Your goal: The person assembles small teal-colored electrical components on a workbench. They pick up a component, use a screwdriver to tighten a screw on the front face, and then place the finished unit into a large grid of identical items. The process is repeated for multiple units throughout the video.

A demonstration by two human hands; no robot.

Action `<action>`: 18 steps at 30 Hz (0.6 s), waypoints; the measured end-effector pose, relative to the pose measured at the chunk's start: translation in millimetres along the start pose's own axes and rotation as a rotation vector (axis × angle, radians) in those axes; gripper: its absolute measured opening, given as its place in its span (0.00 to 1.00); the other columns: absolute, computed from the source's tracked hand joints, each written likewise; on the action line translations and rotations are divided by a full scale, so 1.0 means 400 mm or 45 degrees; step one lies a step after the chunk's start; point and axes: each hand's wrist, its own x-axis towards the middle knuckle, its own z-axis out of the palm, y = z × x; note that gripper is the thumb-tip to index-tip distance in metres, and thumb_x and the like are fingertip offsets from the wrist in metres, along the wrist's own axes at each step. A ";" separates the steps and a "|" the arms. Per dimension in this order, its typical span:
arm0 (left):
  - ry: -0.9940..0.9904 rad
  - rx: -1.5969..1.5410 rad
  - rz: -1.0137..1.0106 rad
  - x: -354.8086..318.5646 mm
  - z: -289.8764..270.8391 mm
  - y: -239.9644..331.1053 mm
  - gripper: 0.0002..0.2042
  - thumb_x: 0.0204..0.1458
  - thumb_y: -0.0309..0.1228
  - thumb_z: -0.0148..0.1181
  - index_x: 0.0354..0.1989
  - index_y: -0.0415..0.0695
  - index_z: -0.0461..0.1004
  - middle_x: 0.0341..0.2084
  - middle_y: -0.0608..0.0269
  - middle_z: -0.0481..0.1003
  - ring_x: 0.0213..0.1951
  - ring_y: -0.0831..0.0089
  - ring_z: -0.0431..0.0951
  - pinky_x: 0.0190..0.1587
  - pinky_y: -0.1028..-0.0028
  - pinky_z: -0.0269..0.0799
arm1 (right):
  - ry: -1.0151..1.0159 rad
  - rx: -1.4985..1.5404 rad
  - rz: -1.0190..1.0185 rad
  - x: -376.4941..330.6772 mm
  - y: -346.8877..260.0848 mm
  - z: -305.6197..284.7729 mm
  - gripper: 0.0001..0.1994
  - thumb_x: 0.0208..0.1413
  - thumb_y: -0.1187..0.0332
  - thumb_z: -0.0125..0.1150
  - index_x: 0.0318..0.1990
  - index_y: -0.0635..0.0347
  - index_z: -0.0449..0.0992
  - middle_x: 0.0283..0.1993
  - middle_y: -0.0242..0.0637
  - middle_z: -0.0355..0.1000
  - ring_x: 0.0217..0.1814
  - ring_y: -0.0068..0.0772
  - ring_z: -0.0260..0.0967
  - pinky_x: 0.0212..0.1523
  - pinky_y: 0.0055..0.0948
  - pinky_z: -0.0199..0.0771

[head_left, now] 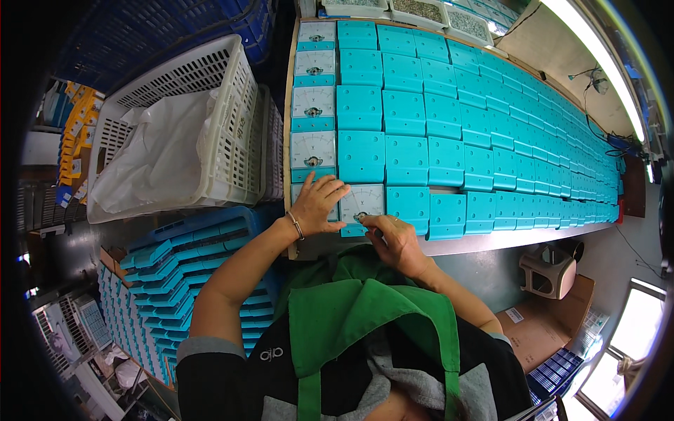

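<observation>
On the near edge of the table lies a panel meter (367,198) with a white dial and a turquoise lower strip. My left hand (317,205) rests at its left side, with fingers spread over the neighbouring meter's lower part. Over the lower part of the dial, my right hand (394,241) has thumb and fingertips pinched at the metal piece by the needle pivot. What lies between those fingertips is too small to make out. A column of similar white-dial meters (314,145) runs away from me along the table's left edge.
Rows of turquoise cases (405,161) cover the table to the right. At left stand a white plastic basket (223,151) with a white liner and stacked turquoise cases (168,291). Trays of small parts (419,10) line the far edge. A stool (547,272) and carton (544,326) are right.
</observation>
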 end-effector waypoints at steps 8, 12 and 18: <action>-0.018 0.011 0.002 0.000 -0.002 0.000 0.42 0.32 0.49 0.70 0.59 0.48 0.64 0.54 0.60 0.65 0.60 0.59 0.61 0.63 0.45 0.47 | -0.054 0.019 -0.024 0.003 0.019 -0.003 0.13 0.46 0.77 0.63 0.40 0.60 0.70 0.30 0.38 0.73 0.31 0.41 0.73 0.30 0.36 0.73; -0.009 0.005 -0.001 0.002 -0.008 0.003 0.41 0.32 0.48 0.71 0.59 0.48 0.64 0.54 0.61 0.65 0.60 0.59 0.60 0.64 0.45 0.47 | 0.107 -0.112 -0.021 -0.008 0.029 0.018 0.13 0.43 0.68 0.70 0.35 0.59 0.72 0.27 0.36 0.71 0.26 0.38 0.72 0.25 0.34 0.71; 0.006 0.001 0.003 0.001 -0.005 0.001 0.42 0.30 0.47 0.72 0.59 0.48 0.64 0.53 0.61 0.65 0.60 0.60 0.61 0.63 0.45 0.48 | 0.271 -0.254 -0.113 0.004 0.043 0.032 0.15 0.38 0.68 0.74 0.28 0.59 0.71 0.24 0.34 0.72 0.22 0.35 0.70 0.21 0.30 0.69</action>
